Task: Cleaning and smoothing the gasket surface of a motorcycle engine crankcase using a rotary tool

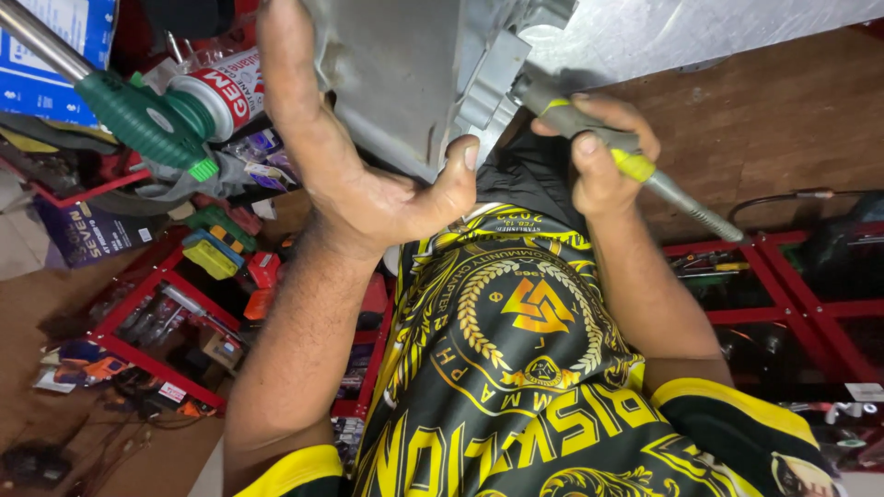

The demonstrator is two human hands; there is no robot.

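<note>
We see a grey cast-metal housing point(396, 74) at top centre, our left hand point(368, 175) spread open, palm flat against it. Our right hand point(603, 152), just right, is clamped around a grey-yellow pen-shaped rotary tool point(608, 147), long axis slanting down-right, tip meeting the housing's edge.

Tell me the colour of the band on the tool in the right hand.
Yellow band on a grey tool, gripped by the right hand; head view shows it.
</note>
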